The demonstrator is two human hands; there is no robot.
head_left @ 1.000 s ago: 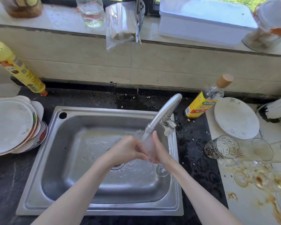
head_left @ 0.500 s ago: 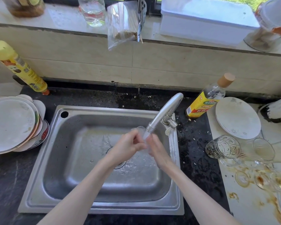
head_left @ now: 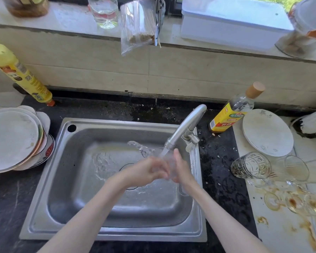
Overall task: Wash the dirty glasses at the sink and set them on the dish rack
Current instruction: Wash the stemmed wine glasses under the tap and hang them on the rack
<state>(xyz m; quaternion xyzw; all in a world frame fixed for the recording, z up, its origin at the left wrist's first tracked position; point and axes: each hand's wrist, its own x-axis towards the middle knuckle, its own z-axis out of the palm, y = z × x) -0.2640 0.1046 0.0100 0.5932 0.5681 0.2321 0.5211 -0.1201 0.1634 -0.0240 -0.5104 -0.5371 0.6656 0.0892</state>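
One clear glass (head_left: 169, 166) sits between the two hands under the running tap, over the right half of the sink (head_left: 106, 232). It is hard to make out through the water, but what looks like its foot shows pale below the right wrist, so I judge it a stemmed glass held with its long axis roughly upright, bowl up toward the spout and stem pointing down toward the basin floor. The left hand (head_left: 146, 171) has its fingers curled in against the glass's left side, seemingly rubbing or gripping the bowl. The right hand (head_left: 181, 168) presses its palm against the other side with fingers reaching up toward the tap (head_left: 185, 127); whether they wrap round the glass I cannot tell. Both hands touch the glass, so neither is nearer. Water fans off to the left across the basin.

For the coming move, what matters is that the glass lies directly between the palms, just below the spout. No dish rack is plainly in view. Right of the sink, on a stained white board (head_left: 281, 234), lie a cut-pattern tumbler (head_left: 251, 165) on its side and several soiled stemmed glasses (head_left: 295, 201), well apart from the hands. Stacked plates (head_left: 13, 139) sit left of the sink.
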